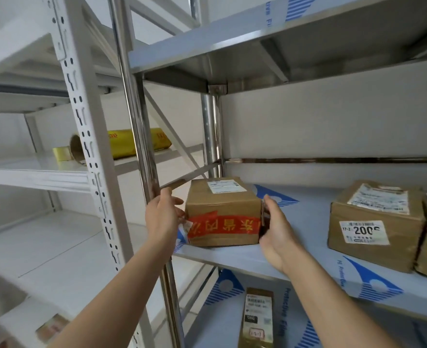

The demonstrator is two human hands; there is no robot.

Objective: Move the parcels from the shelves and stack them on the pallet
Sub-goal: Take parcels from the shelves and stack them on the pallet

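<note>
1. Nearest the camera, two bare forearms reach up and away from the person toward the steel shelf, the left one passing just beside the chrome upright at the shelf's left corner.
2. The left hand lies against the left end of the taped parcel, fingers curved loosely toward the cardboard — whether they press firmly cannot be told.
3. The right hand cups the right end, thumb on the near corner, fingers hidden behind the box. A hand on each end probably suits a box this wide: it would be clamped by squeezing inward.
4. The parcel sits flat on the shelf at its near-left corner, red tape facing the person, a white label on top. It looks not yet lifted.
5. To the right, well apart, the labelled parcel stands beside others at the frame edge — likely awaiting their turn.
6. Below lies a slim gold packet; on the white rack far left, a yellow roll.
7. The pallet is out of view.
</note>
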